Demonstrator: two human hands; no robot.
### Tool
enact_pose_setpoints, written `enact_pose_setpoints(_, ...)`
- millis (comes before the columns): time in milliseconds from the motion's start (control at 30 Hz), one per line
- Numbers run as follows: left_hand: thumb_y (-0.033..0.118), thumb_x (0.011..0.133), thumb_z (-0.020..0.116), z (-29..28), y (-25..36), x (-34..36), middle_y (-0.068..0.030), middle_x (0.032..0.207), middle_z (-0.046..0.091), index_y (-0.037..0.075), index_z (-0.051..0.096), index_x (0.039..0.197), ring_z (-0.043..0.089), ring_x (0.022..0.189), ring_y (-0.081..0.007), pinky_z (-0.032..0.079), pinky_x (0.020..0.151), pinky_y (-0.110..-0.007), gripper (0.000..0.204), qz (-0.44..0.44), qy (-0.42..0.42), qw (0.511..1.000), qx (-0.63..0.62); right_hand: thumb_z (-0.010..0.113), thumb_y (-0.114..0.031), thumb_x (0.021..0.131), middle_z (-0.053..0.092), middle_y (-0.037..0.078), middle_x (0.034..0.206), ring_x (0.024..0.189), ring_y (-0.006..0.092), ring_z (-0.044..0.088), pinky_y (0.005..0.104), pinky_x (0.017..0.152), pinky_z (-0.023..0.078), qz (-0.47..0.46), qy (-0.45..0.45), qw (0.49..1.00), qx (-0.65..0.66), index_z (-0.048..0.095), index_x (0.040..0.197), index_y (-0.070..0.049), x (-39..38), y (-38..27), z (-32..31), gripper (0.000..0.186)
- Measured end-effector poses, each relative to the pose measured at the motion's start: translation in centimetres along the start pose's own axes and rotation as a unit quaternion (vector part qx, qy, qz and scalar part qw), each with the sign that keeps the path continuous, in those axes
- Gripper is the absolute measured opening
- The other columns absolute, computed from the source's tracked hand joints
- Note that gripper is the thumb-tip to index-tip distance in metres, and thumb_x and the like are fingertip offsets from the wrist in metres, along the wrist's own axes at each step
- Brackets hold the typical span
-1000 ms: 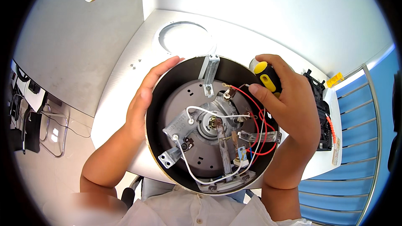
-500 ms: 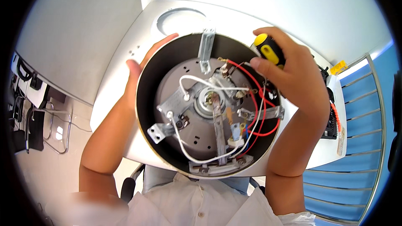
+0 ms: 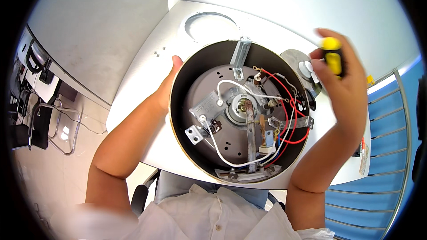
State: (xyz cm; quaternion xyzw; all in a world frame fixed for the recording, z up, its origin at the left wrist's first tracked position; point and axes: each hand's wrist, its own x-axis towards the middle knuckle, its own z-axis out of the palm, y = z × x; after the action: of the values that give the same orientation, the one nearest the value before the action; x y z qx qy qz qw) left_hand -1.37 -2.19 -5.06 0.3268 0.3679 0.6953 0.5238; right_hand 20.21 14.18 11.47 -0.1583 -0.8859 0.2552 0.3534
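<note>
A round dark metal housing (image 3: 209, 69) lies open side up before me, holding a centre hub, metal brackets and red, white and blue wires (image 3: 279, 74). My left hand (image 3: 168, 84) grips its left side, fingers partly hidden. My right hand (image 3: 344, 82) is closed on a yellow-and-black screwdriver (image 3: 333, 62), off the housing's upper right; the blade is not visible. Beside that hand, a steel disc (image 3: 291, 56) carries white round pieces (image 3: 305, 68), partly covered by the hand.
The white table (image 3: 133, 106) holds a pale ring (image 3: 210, 13) and several small screws (image 3: 158, 53). Grey partition at left, white wall behind. A black case, mostly hidden, lies at right beside a metal railing (image 3: 402, 151). Electronics and a chair stand at far left.
My right hand has moved rightward away from the housing with the screwdriver, and the steel disc now shows. The whole view has shifted. My left hand stays on the housing's side.
</note>
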Motion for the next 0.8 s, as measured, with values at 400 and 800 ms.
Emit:
enact_pose_setpoints(400, 0.076, 0.079, 0.027, 1.1, 0.3, -0.4, -0.0121, 0.138, 0.039, 0.007, 0.028, 0.141, 0.038, 0.126, -0.0232, 0.029, 0.106, -0.038, 0.093, 0.018, -0.014, 0.999, 0.029, 0.055, -0.019, 0.082, 0.04, 0.009, 0.082, 0.066, 0.0176, 0.044, 0.0261, 0.056, 0.04, -0.207, 0.175, 0.649, 0.71, 0.041, 0.107, 0.003, -2.8, -2.3, -6.1, 0.036)
enact_pose_setpoints(800, 0.072, 0.08, 0.038, 3.5, 2.0, -0.2, -0.0194, 0.147, 0.019, 0.002, 0.03, 0.136, 0.029, 0.133, -0.0305, 0.025, 0.108, -0.043, 0.091, 0.249, -0.082, 0.956, 0.132, 0.039, -0.042, 0.095, 0.048, 0.006, 0.081, 0.054, 0.0136, 0.046, 0.0248, 0.045, 0.038, -0.146, -0.143, 0.763, 0.613, 0.046, 0.115, -0.007, 2.0, -7.9, 2.2, 0.041)
